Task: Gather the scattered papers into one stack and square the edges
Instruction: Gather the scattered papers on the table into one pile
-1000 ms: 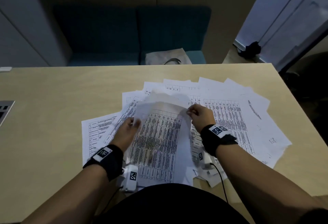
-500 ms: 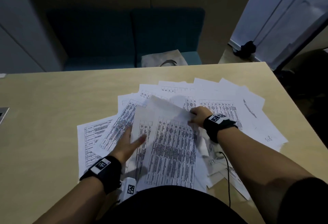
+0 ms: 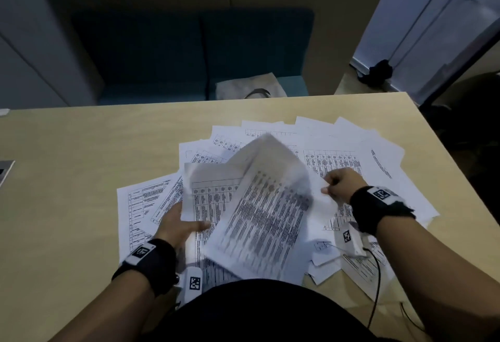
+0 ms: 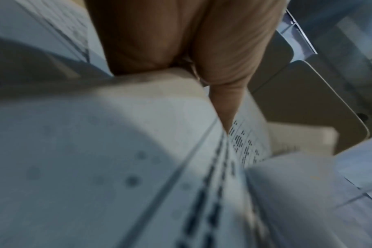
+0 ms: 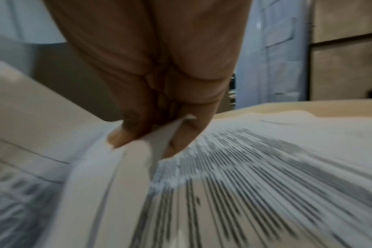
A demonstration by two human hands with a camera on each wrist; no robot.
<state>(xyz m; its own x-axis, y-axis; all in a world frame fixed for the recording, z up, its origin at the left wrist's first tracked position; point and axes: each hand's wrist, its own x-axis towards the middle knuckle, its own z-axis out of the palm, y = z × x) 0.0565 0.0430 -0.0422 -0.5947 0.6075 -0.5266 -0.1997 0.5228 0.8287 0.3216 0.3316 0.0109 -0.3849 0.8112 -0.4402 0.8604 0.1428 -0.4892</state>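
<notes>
Printed paper sheets (image 3: pixel 351 152) lie fanned across the wooden table (image 3: pixel 67 179). My left hand (image 3: pixel 186 222) holds a table-printed sheet (image 3: pixel 200 195) by its left edge, thumb on top and fingers hidden under it. The left wrist view shows that thumb (image 4: pixel 223 83) lying on the paper (image 4: pixel 117 151). My right hand (image 3: pixel 331 184) pinches the corner of a lifted, motion-blurred sheet (image 3: pixel 265 206) that overlaps the left one. In the right wrist view the right hand (image 5: pixel 153 142) pinches that sheet's corner (image 5: pixel 170 130) between thumb and forefinger.
A laptop corner (image 3: pixel 5 171) shows at the table's left edge. Behind the table is a teal sofa (image 3: pixel 189 57) with a pale bag (image 3: pixel 249 88) on it. A black cable (image 3: pixel 376 274) trails from my right wrist over the near papers. The table's right edge lies close to the papers.
My right hand has moved right and lifted its sheet, which now swings blurred over the pile. My left hand, flat on the papers before, now holds a sheet's edge.
</notes>
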